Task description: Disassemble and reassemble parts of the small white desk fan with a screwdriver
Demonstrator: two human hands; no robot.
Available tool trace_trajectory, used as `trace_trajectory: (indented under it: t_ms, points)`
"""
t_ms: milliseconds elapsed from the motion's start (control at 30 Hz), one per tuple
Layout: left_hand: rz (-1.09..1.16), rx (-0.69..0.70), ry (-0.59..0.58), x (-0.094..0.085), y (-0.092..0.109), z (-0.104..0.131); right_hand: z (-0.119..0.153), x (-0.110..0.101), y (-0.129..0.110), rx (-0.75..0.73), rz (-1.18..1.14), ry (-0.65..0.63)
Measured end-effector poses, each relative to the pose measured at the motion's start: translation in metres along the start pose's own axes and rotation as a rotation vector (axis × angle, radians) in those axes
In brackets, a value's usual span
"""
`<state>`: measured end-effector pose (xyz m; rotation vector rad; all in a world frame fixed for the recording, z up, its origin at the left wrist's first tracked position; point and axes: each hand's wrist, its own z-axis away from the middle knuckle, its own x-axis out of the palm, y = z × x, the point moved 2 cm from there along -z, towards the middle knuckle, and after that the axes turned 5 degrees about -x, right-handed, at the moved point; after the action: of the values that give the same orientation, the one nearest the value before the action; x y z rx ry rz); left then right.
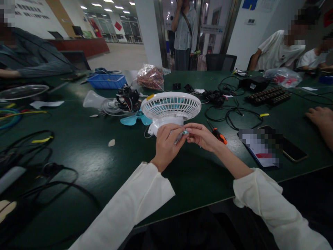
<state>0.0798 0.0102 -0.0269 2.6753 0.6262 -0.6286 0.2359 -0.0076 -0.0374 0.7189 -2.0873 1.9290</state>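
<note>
A white fan housing (170, 106) with a slatted round guard lies on the dark green table, right in front of my hands. My left hand (169, 140) is closed at the near side of the housing, its fingertips around a small light-blue piece (185, 132). My right hand (200, 136) pinches the same small piece from the right. Fingers cover most of it. Light-blue fan blades (134, 119) rest on the table just left of the housing. An orange and black screwdriver (219, 135) lies right of my right hand.
Behind stand a blue basket (107, 81), a bag of reddish parts (151, 78) and a motor with wires (128, 98). Black cables (232, 114) and two phones (283, 143) lie right, more cables (47, 166) left. Another person's hand (321, 119) rests at the right edge.
</note>
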Motion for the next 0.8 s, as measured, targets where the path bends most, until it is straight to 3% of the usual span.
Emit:
trace_trajectory:
  t_ms: [367,633,800]
  points:
    - [0.009,0.045,0.009,-0.001,0.002,0.000,-0.001,-0.001,-0.001,-0.071,0.047,0.061]
    - [-0.073,-0.127,0.012,0.000,-0.009,-0.001,-0.003,-0.007,-0.008,-0.286,0.223,0.177]
    - [-0.065,-0.157,-0.031,0.002,-0.014,-0.002,-0.004,-0.008,-0.008,-0.332,0.409,0.199]
